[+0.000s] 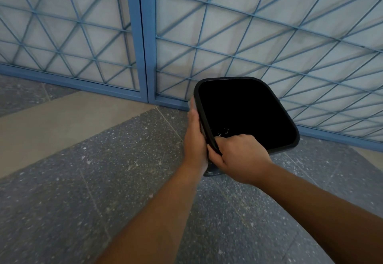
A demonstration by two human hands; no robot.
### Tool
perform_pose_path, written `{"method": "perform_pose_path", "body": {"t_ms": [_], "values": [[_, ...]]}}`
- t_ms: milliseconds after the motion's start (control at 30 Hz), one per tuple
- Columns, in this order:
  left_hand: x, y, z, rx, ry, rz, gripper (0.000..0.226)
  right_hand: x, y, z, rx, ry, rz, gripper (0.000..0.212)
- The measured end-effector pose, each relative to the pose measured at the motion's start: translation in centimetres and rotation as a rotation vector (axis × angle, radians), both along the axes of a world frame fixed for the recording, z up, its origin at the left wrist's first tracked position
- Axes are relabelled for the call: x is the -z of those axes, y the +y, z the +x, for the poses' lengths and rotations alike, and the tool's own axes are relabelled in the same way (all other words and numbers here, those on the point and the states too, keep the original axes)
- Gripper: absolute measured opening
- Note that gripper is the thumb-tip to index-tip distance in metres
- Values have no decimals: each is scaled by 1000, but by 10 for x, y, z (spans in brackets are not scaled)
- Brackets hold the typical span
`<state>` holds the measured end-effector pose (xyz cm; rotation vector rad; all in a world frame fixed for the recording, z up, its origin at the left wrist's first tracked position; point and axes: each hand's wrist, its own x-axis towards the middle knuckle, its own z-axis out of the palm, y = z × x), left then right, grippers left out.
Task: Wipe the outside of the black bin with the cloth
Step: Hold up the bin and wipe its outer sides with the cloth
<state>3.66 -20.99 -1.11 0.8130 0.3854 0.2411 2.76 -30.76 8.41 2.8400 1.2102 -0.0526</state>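
Observation:
The black bin [276,100] is tilted off the floor with its dark open mouth facing me, in front of a blue gate. My right hand [241,157] grips the bin's near corner, fingers curled over the rim and thumb outside. My left hand [193,139] lies flat with straight fingers against the bin's left outer wall. A sliver of grey cloth [189,104] shows past its fingertips, and the rest is hidden under the palm. A greyish patch below the hands may be more cloth or the bin's wall.
A blue metal gate [143,35] with a diagonal lattice and pale panels stands just behind the bin. The floor is speckled grey stone [103,180] with a beige strip [62,118] on the left.

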Motion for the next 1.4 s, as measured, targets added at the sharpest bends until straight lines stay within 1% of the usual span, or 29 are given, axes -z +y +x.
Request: {"method": "perform_pose_path", "body": {"t_ms": [67,100,167,200,267,333,367,433,467,500,533,567,600,667,733,767,833,900,933,967,1000,1033,1100,1133,1167,1267,1333,1367,1400], "values": [[18,-4,-8,-2,-41,41,83,-1,-1,-1,0,10,1,43],[25,-2,-7,27,-38,72,86,-1,-1,-1,-3,8,3,42],[36,9,5,38,-17,55,84,-1,1,-2,-11,2,4,41],[29,13,9,58,-27,51,85,-1,2,-2,-11,-1,1,41],[21,11,8,22,-21,77,89,-1,2,-1,-6,-2,-11,41],[25,1,0,23,-73,111,92,-2,2,-1,-3,6,-20,42],[28,-4,-5,39,-87,139,96,-2,1,-1,-2,9,-18,43],[36,3,0,32,-70,107,115,-2,1,-1,-4,2,-12,42],[34,10,7,44,-58,75,120,-1,2,-1,-4,-6,-11,42],[28,14,12,67,-56,76,116,-1,2,0,-3,-11,-11,42],[22,15,15,78,-65,83,108,-1,2,0,-2,-11,-9,41],[20,11,12,72,-65,107,101,-1,1,0,2,-4,-10,41],[19,7,5,47,-72,128,98,-2,1,0,3,5,-11,41],[27,-4,-10,23,-46,184,105,-3,0,0,1,18,-16,43],[32,-6,-17,4,21,240,112,-3,1,0,1,13,-16,43],[30,-4,-17,-1,37,241,106,-2,2,1,4,7,-16,43],[22,-2,-13,-9,33,208,85,-1,3,2,7,-5,-21,42],[12,-11,-24,-3,7,289,78,-2,3,2,14,1,-26,43],[12,-19,-32,-17,-11,329,69,-2,2,1,15,1,-31,43],[17,-26,-39,-32,-23,344,61,-2,1,1,14,1,-36,44],[24,-30,-44,-45,-24,340,58,-2,1,1,12,-1,-36,44],[29,-30,-45,-39,-10,333,64,-2,0,1,10,-1,-32,44],[35,-19,-32,-23,73,346,96,0,1,1,9,-9,-25,43],[38,-14,-23,-19,95,346,107,0,1,1,8,-11,-20,42],[41,-9,-14,-21,100,344,107,1,1,1,4,-8,-14,42],[46,-3,0,-12,54,326,90,2,1,1,-9,-1,2,40],[74,-3,7,7,41,302,81,2,1,-1,-6,9,3,39],[92,-3,11,2,46,240,85,3,2,-2,-6,13,5,38],[105,-1,12,5,77,152,94,3,3,-3,-11,17,17,38]]}}
